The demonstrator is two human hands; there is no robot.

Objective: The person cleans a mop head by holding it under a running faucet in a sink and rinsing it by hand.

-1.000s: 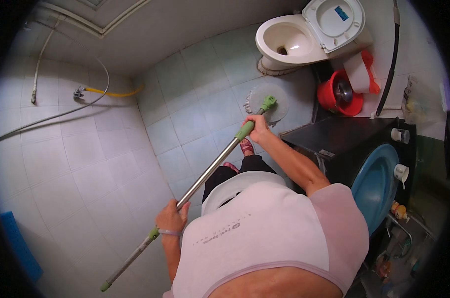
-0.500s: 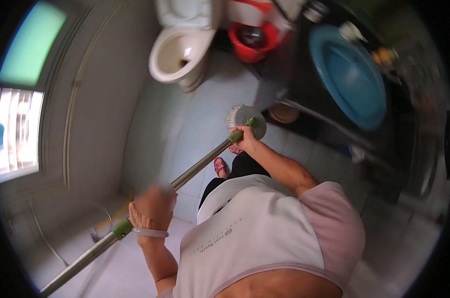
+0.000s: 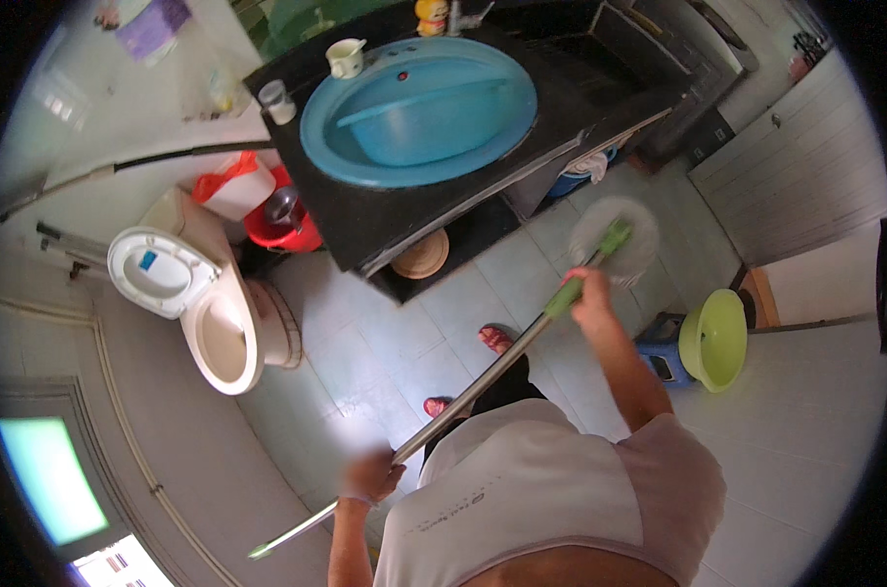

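Note:
A spin mop with a metal pole and green fittings crosses in front of my body. My left hand is closed round its lower-left part, partly blurred, with the pole's tail running past toward the wall. Near the green collar at the other end, my right hand grips the pole with the arm reaching out to the right. Beyond that hand, the round pale mop head is at the tiled floor, smeared by motion. My feet in red sandals stand beneath the pole.
A black counter holds a blue basin, with an open shelf below. At left are a toilet with its lid up and a red bucket. A green basin leans by a blue stool at right, near a door.
My view has turned rightward. The mop head has moved from before the counter's left part to its right end, with my right arm stretched further out. Both hands keep hold.

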